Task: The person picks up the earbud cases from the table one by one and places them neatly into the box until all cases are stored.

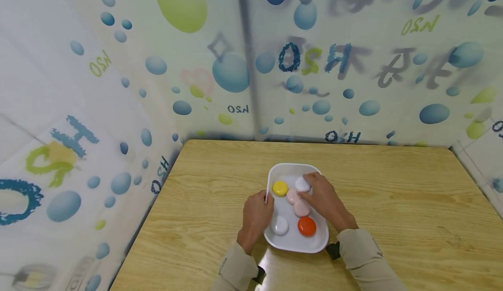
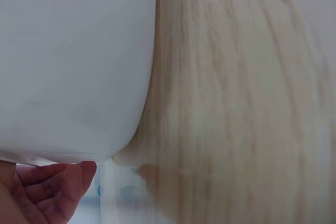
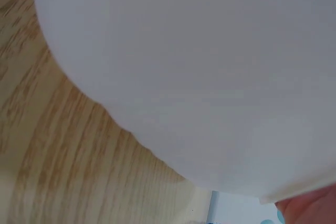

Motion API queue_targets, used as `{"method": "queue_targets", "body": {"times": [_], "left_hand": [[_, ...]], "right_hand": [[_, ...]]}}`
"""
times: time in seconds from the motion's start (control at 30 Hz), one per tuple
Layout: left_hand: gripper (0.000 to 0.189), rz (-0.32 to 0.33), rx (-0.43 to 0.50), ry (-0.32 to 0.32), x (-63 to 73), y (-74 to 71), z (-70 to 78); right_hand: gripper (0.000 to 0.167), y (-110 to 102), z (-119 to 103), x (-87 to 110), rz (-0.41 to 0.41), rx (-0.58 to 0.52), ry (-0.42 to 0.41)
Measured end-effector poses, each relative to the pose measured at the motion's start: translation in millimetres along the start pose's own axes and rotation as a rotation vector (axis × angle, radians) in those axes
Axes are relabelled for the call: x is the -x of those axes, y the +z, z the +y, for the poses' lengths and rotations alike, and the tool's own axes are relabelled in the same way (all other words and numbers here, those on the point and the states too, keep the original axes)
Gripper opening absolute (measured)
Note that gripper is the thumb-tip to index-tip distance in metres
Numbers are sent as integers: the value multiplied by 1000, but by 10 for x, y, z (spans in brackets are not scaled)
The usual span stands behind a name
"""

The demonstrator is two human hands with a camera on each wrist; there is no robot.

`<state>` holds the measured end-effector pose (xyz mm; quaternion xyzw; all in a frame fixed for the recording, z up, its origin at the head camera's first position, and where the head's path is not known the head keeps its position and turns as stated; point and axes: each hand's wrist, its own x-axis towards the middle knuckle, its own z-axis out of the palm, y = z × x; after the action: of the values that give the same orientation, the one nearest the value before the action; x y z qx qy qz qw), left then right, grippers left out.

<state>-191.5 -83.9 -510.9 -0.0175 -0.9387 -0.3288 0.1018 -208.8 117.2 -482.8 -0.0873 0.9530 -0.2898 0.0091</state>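
A white rounded tray lies on the table and holds several glossy, rounded pieces. My left hand grips its left rim; in the left wrist view curled fingers show at the tray's edge. Over the tray's right side, my right hand pinches a white rounded piece between thumb and fingers. Near it sit a yellow piece and two pale pink pieces, which touch each other. A second white piece and an orange-red piece lie at the near end. The tray's outer wall fills most of the right wrist view.
The tray stands on a wooden table near its front middle. A patterned wall sheet with blue and green spots rises behind the table's far edge. Another patterned sheet runs along the left side.
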Motion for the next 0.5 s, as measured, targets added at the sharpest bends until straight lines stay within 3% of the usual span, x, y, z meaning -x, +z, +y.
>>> {"method": "queue_targets", "body": {"times": [0.5], "left_hand": [[27, 4, -8, 16, 2, -2, -5]], "right_hand": [[56, -32, -2, 21, 10, 16, 4]]}}
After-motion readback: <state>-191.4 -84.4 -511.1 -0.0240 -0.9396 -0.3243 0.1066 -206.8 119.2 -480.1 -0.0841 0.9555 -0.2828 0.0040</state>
